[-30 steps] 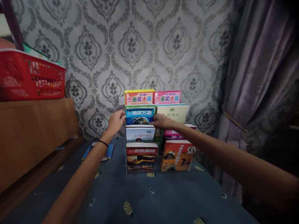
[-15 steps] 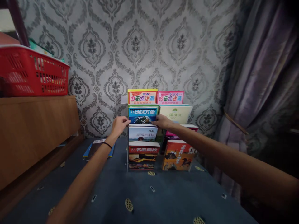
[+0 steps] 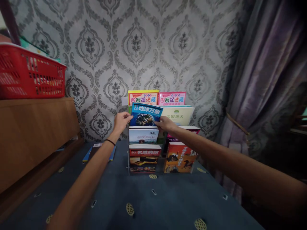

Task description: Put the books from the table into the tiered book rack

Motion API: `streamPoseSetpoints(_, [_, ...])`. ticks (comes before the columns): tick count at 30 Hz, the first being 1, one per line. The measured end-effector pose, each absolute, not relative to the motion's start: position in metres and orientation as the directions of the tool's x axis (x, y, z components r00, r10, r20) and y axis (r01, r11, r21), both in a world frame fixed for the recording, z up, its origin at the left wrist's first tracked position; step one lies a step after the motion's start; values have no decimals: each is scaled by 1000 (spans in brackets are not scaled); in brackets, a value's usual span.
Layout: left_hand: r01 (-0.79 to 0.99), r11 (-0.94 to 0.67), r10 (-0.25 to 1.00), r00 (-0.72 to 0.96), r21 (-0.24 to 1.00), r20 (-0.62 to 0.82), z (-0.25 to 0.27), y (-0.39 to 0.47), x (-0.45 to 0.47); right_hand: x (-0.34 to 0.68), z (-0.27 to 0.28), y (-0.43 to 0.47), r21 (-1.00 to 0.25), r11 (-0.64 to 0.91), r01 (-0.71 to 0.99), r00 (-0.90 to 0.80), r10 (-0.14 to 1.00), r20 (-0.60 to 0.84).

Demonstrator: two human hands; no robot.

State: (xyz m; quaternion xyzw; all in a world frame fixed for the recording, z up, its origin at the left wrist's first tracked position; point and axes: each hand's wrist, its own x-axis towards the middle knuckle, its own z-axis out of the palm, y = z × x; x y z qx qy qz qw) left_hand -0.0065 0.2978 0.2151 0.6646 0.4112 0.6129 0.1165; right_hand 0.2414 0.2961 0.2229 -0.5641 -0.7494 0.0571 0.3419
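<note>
A blue book with a globe on its cover (image 3: 145,115) stands slightly tilted in the left column of a tiered display rack (image 3: 125,101). My left hand (image 3: 122,122) pinches its left edge with thumb and fingers. On the opposite edge, the fingers of my right hand (image 3: 166,124) are closed around the lower right side. Just below it sits a pale landscape-cover book (image 3: 144,136), with a dark red-topped book (image 3: 145,159) in the lowest tier. Behind stand a yellow-edged book (image 3: 143,97) and a pink book (image 3: 172,98).
The right column holds a cream book (image 3: 178,115) and an orange book (image 3: 179,158). More books (image 3: 92,152) lie flat on the dark blue patterned cloth (image 3: 107,198). At left, a red basket (image 3: 45,75) sits on a wooden cabinet (image 3: 35,127); a curtain (image 3: 242,95) hangs at right.
The blue globe book has risen in the rack and tipped clockwise, showing more of its cover. Both hands still hold its sides. The whole view has shifted slightly.
</note>
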Motion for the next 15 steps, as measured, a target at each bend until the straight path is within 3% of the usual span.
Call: streamPoseSetpoints(15, [388,-657,675,-79,646,733,217,289,-7,243,234,289,-470,398,788,-168,873,458])
